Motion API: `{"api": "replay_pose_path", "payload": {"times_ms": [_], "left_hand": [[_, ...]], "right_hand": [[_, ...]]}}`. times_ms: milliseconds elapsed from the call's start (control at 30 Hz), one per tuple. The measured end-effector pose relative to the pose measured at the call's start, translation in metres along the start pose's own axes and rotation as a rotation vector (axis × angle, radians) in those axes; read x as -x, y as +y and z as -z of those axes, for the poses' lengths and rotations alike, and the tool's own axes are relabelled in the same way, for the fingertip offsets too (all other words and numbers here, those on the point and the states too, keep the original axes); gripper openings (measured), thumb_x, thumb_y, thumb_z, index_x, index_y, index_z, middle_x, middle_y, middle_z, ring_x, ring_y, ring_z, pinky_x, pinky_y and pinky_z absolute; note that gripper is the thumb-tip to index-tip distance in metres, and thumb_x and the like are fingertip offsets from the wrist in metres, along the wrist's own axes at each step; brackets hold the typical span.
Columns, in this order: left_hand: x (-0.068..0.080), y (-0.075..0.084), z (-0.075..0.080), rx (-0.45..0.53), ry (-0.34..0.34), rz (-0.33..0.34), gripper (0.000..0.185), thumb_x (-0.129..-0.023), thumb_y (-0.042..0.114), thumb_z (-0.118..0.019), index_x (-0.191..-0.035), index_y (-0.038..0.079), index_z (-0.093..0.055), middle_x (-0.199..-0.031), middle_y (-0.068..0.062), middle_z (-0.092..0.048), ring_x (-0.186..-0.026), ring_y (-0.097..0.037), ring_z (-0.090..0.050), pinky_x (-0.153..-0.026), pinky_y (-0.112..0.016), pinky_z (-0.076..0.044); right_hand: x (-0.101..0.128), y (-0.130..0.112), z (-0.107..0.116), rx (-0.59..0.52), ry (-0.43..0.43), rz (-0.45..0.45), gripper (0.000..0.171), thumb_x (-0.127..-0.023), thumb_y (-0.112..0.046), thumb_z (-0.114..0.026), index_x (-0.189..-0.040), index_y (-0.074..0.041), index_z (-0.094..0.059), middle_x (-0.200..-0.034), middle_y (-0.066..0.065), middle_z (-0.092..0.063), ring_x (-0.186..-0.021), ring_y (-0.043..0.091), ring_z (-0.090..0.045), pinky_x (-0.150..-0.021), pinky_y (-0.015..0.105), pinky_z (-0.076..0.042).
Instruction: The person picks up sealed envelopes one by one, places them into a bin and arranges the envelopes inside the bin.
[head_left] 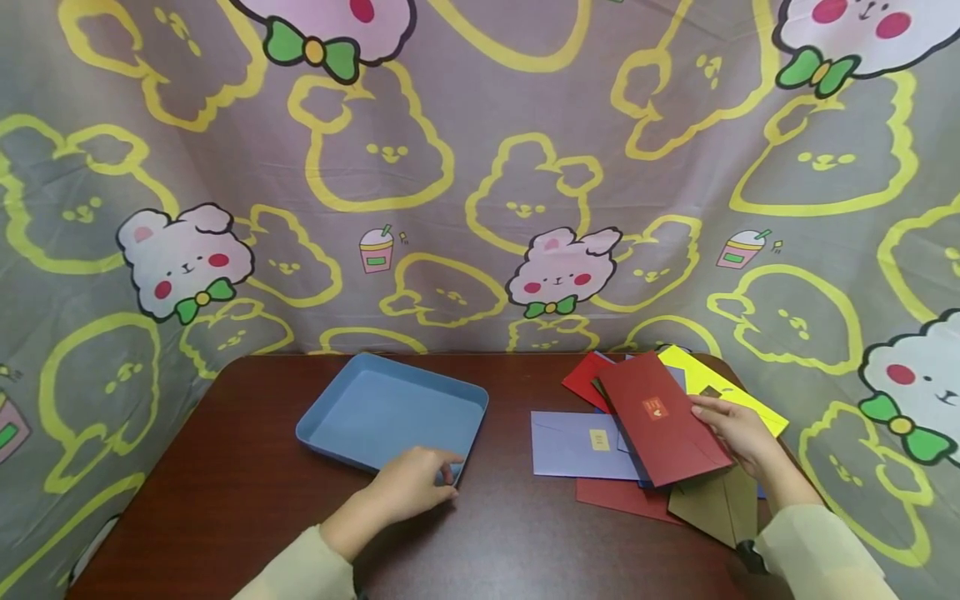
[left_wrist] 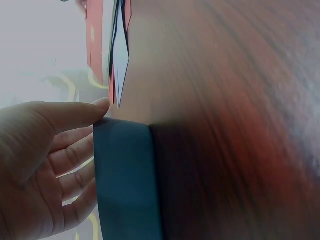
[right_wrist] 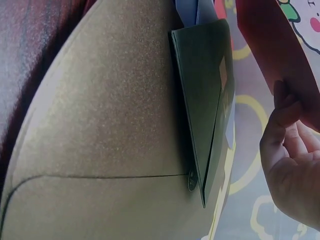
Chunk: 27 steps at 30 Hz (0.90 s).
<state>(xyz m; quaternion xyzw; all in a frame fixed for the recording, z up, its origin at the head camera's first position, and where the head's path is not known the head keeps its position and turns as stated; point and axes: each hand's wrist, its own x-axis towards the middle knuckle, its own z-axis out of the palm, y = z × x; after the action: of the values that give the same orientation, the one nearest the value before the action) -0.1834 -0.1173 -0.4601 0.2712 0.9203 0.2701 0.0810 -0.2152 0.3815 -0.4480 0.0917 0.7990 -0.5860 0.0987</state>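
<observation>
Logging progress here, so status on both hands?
Left hand touching blue tray. Right hand holding dark red envelope over other envelopes. No obstacle seen between envelopes and tray.

The left hand (left_wrist: 35, 165) holds a corner of the blue tray (left_wrist: 127, 185), thumb at its rim; beyond are red and pale envelopes (left_wrist: 121, 60) and the dark wooden table (left_wrist: 225, 125).

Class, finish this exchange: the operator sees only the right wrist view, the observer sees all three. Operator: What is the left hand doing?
Observer: The left hand holds the blue tray by its near right corner.
Operator: Where does that tray lie?
Observer: Left of the pile of envelopes, in the head view.
Operator: Does the dark red envelope in the right hand bear a sticker?
Observer: Yes, the head view shows an orange-red one with a pale heart.
</observation>
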Motion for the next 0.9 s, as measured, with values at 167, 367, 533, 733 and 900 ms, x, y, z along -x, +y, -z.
{"api": "replay_pose_path", "payload": {"times_ms": [167, 367, 533, 733, 900], "left_hand": [[-0.002, 0.006, -0.005, -0.022, -0.006, -0.029, 0.043, -0.086, 0.012, -0.082, -0.126, 0.003, -0.071, -0.081, 0.014, -0.066, -0.059, -0.001, -0.044, -0.057, -0.024, -0.042], [-0.004, 0.015, -0.010, -0.024, -0.031, -0.053, 0.043, -0.086, 0.013, -0.082, -0.127, 0.004, -0.071, -0.082, 0.015, -0.068, -0.061, 0.000, -0.047, -0.060, -0.024, -0.043], [-0.006, 0.022, -0.013, -0.027, -0.060, -0.060, 0.043, -0.087, 0.015, -0.082, -0.127, 0.005, -0.071, -0.082, 0.015, -0.068, -0.067, 0.001, -0.052, -0.062, -0.023, -0.045], [-0.008, 0.029, -0.017, -0.048, -0.076, -0.068, 0.043, -0.087, 0.017, -0.082, -0.128, 0.006, -0.072, -0.083, 0.015, -0.069, -0.073, 0.000, -0.057, -0.065, -0.023, -0.048], [-0.008, 0.033, -0.021, -0.059, -0.083, -0.082, 0.043, -0.087, 0.018, -0.082, -0.128, 0.008, -0.072, -0.084, 0.015, -0.069, -0.075, 0.001, -0.059, -0.065, -0.022, -0.049]], "right_hand": [[0.003, 0.000, -0.002, 0.010, 0.012, -0.006, 0.065, -0.107, -0.030, -0.056, -0.154, 0.008, -0.033, -0.102, -0.007, -0.070, -0.084, 0.012, -0.070, -0.073, 0.037, -0.060], [0.005, -0.001, -0.007, 0.065, 0.031, 0.007, 0.063, -0.108, -0.030, -0.053, -0.155, 0.008, -0.032, -0.104, -0.003, -0.068, -0.083, 0.012, -0.068, -0.072, 0.036, -0.060], [0.007, -0.001, -0.009, 0.077, 0.036, 0.018, 0.064, -0.109, -0.030, -0.052, -0.155, 0.008, -0.031, -0.106, -0.001, -0.068, -0.083, 0.012, -0.068, -0.072, 0.036, -0.060], [0.006, -0.001, -0.010, 0.076, 0.031, 0.025, 0.065, -0.108, -0.031, -0.052, -0.155, 0.008, -0.031, -0.109, 0.000, -0.068, -0.084, 0.011, -0.068, -0.073, 0.035, -0.060], [0.006, -0.002, -0.011, 0.075, 0.022, 0.029, 0.065, -0.108, -0.031, -0.053, -0.155, 0.008, -0.032, -0.107, 0.000, -0.069, -0.083, 0.013, -0.069, -0.072, 0.036, -0.060]]}}
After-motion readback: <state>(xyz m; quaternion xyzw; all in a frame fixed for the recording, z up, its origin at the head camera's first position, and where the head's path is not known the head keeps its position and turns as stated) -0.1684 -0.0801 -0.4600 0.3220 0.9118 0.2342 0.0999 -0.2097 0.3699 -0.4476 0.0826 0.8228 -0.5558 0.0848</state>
